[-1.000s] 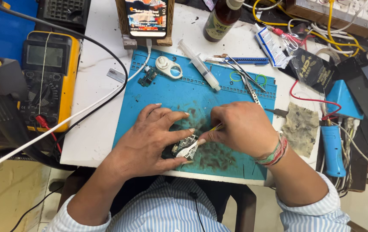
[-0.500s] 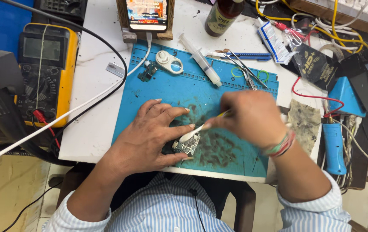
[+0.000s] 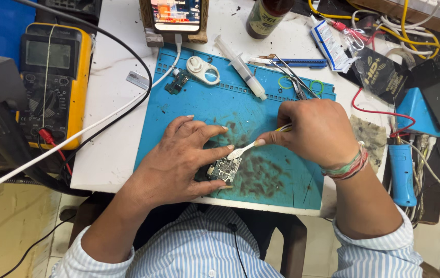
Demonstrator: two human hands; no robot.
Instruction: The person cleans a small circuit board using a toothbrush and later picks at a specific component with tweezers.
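The left hand [image 3: 178,162] lies flat on the stained blue silicone work mat [image 3: 199,105], its fingers pinning a small dark circuit board [image 3: 224,170] near the mat's front edge. The right hand [image 3: 316,131] grips a white-bristled brush with a yellow handle [image 3: 248,148], bristle tip just above the board. A yellow multimeter [image 3: 55,77] sits well apart, to the left.

Left hand [image 3: 178,159] pins small dark circuit board [image 3: 224,169] on blue silicone mat [image 3: 199,108]; right hand [image 3: 317,131] pinches white-bristled brush [image 3: 243,150], bristles just above board.
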